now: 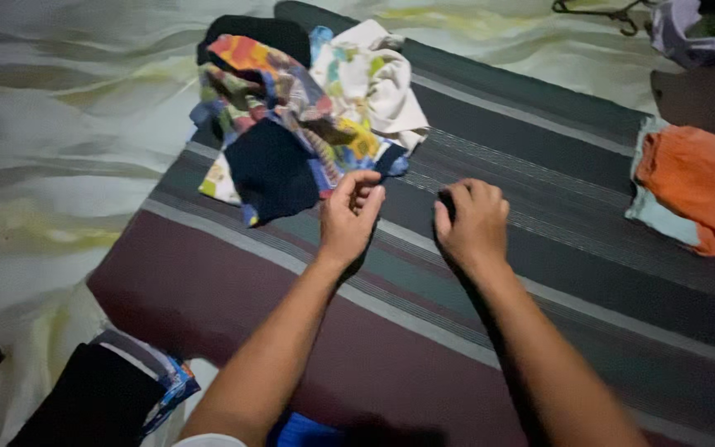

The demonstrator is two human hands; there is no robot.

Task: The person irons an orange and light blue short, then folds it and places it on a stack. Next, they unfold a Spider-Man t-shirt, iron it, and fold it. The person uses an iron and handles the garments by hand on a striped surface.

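A heap of small garments [299,108] lies at the far end of a striped cloth [539,190] spread over a bed. The heap holds a colourful patterned piece, a cream piece and a dark navy piece [273,170]. My left hand [349,217] rests by the heap's near edge, fingers curled and pinching the edge of a dark piece. My right hand [473,223] sits to its right on the striped cloth, fingers curled down on a small dark bit of fabric.
A folded orange garment [701,186] on a pale blue one lies at the right. A pale bedsheet [51,132] covers the left. A dark folded stack [97,397] sits at bottom left. A hanger [602,12] and more clothes lie at top right.
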